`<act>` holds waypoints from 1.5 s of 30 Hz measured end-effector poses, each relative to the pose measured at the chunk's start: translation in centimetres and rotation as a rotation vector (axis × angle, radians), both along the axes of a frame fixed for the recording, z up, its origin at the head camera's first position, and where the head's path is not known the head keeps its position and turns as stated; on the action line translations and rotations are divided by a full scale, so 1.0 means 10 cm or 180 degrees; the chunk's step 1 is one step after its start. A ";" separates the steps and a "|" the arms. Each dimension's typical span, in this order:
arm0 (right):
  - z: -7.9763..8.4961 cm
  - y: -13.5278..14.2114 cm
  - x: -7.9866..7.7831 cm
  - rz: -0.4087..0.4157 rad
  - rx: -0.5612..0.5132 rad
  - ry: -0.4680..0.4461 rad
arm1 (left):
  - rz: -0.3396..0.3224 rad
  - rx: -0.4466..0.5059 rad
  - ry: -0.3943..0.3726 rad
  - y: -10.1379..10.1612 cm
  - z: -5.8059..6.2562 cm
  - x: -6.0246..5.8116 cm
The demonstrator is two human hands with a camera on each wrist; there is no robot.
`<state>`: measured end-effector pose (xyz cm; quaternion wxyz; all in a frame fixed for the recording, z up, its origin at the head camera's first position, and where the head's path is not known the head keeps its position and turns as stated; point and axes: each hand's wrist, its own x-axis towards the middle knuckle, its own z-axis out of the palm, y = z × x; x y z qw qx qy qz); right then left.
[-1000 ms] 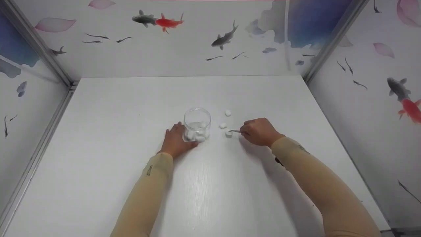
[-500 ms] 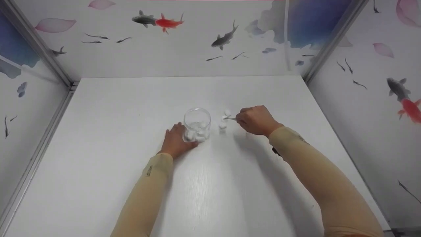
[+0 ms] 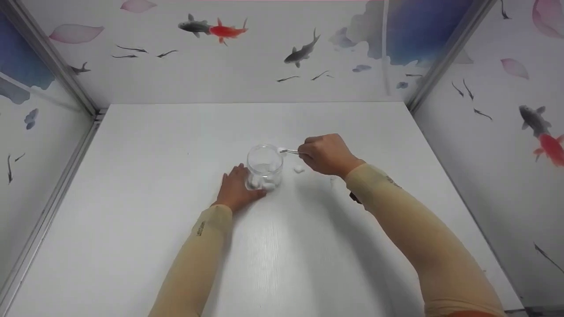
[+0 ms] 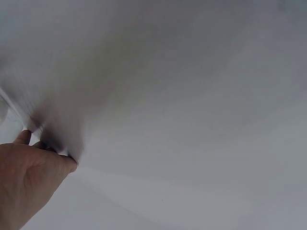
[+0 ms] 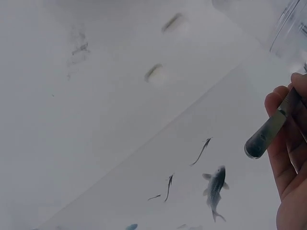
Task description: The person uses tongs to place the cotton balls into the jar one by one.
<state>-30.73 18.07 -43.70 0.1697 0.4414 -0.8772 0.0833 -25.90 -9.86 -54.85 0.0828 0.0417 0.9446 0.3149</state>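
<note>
A clear round jar with several white balls at its bottom stands mid-table; they look like cotton balls. My left hand holds the jar by its left side, thumb across the front; in the left wrist view only part of the hand shows. My right hand pinches metal tweezers. At their tips sits a white cotton ball, right beside the jar's rim. The tweezers' rounded rear end sticks out of the right hand in the right wrist view.
One loose cotton ball lies on the white table to the right of the jar. Two white balls, one of them the nearer ball, show in the right wrist view. Walls with printed fish enclose the table.
The right hand has moved away from the body and then left, carrying a cotton ball in the tweezers from the table to the jar's rim. The left hand and the jar stay put.
</note>
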 end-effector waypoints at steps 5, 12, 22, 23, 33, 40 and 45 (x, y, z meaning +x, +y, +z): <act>-0.02 -0.09 0.01 0.0081 0.0006 -0.0056 | -0.0021 0.0027 0.0041 0.00 -0.02 -0.01; -0.04 -0.18 0.02 0.0157 0.0094 -0.0085 | 0.0023 0.0066 0.0050 0.01 -0.04 -0.02; -0.08 -0.18 0.01 0.0176 0.0148 -0.0113 | 0.0008 0.0043 0.0028 0.03 -0.03 -0.02; -0.08 -0.18 0.01 0.0178 0.0154 -0.0101 | 0.0003 0.0039 0.0027 0.03 -0.03 -0.02; -0.06 -0.18 0.01 0.0150 0.0202 -0.0132 | 0.0005 0.0015 0.0026 0.02 -0.04 -0.02; -0.01 -0.10 0.00 0.0079 0.0096 -0.0135 | -0.0025 0.0002 0.0057 0.02 -0.04 -0.02; -0.01 0.04 -0.05 -0.0048 0.0075 -0.0090 | -0.0030 -0.0017 0.0049 0.01 -0.04 -0.02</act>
